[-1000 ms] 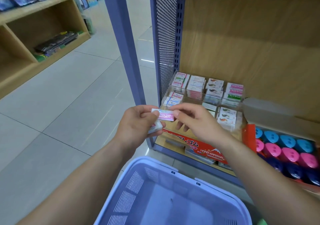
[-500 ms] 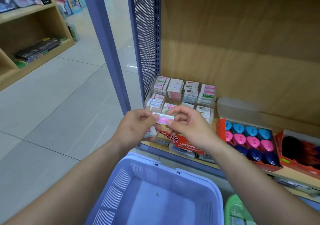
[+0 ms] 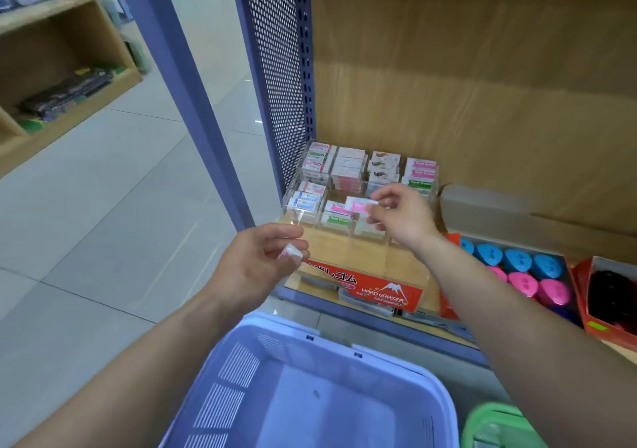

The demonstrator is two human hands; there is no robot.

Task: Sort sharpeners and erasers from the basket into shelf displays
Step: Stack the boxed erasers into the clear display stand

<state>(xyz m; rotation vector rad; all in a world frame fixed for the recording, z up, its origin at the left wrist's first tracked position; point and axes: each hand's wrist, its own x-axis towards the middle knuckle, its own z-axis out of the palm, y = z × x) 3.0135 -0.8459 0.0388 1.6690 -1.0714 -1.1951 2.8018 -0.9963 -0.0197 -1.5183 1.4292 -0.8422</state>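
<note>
The fingers (image 3: 374, 211) of the right hand (image 3: 400, 216) are curled, and a pink eraser (image 3: 358, 203) is pinched between them and the thumb. The fingers (image 3: 275, 237) of the left hand (image 3: 255, 265) are also curled, and a small white eraser (image 3: 291, 251) with a pink mark is held at their ends.

A pale tiled floor (image 3: 86, 223) is seen on the left side, with a wooden shelf unit (image 3: 51, 51) standing far behind it. The shelf (image 3: 482, 102) with a wood-coloured back is placed in front of the person, and it is closed on its left side by a perforated panel (image 3: 279, 68). A light purple basket (image 3: 296, 327) is seen low in the view, below both forearms, and part of a green basket (image 3: 496, 423) is visible just beside it on the right.

A clear display (image 3: 344, 251) is set on the shelf against the perforated panel, and a red label (image 3: 382, 290) is fixed on its front. Packed erasers (image 3: 348, 168) are stacked in its compartments in two rows. The pink eraser is held over the front row, near the middle compartments, while the left hand is kept lower, before the left front corner of the display.

A red box (image 3: 448, 306) is placed just beside the display on the right, and blue and pink sharpeners (image 3: 517, 268) are arranged inside it in rows.
</note>
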